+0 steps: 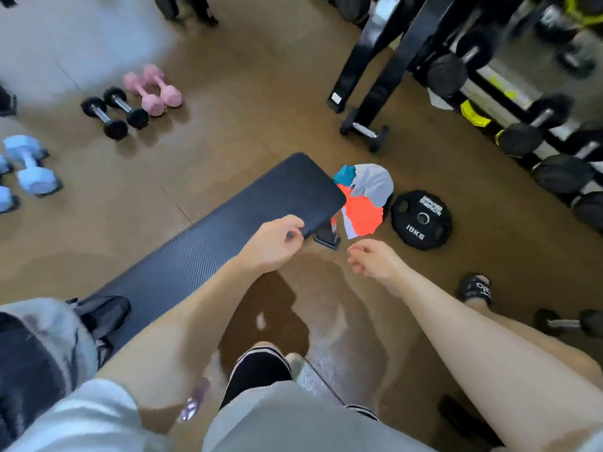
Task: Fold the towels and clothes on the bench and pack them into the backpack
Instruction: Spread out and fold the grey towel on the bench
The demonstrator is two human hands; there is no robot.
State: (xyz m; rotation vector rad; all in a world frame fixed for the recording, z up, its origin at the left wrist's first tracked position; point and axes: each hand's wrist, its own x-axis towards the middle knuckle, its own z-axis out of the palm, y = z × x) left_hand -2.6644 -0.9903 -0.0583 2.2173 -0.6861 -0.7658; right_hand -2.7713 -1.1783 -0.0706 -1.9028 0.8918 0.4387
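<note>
- Brown gym flooring (pixel 261 93) fills the view, with weights standing around a dark padded bench (pixel 228 230).
- Long axis of the bench runs from lower left to upper right; its rounded far end points toward a heap of clothes (pixel 363 199) on the floor.
- That heap, orange, grey and teal cloth bunched together, lies just past the bench's far end, beside its foot and touching or nearly touching a black weight plate (pixel 421 220) on its right.
- At the near left end of the bench sits a black backpack (pixel 101 313), with a grey and black bundle of cloth (pixel 39 347) just in front of it at the left edge; what this bundle is cannot be told.
- Left hand (pixel 272 239) is stretched forward, back of the hand up, its fingers curled over the bench's right edge near the far end; whether they truly clamp the padding is unclear.
- Right hand (pixel 375 257) hangs over the floor just right of the bench, apart from the clothes, fingers loosely curled and holding nothing.
- Both forearms are bare and reach forward from the bottom of the view.
- Pink dumbbells (pixel 153 89) and black dumbbells (pixel 114 112) lie on the floor beyond the bench to the left; blue dumbbells (pixel 29 164) sit at the left edge.
- A rack of black dumbbells (pixel 522 109) fills the upper right.
</note>
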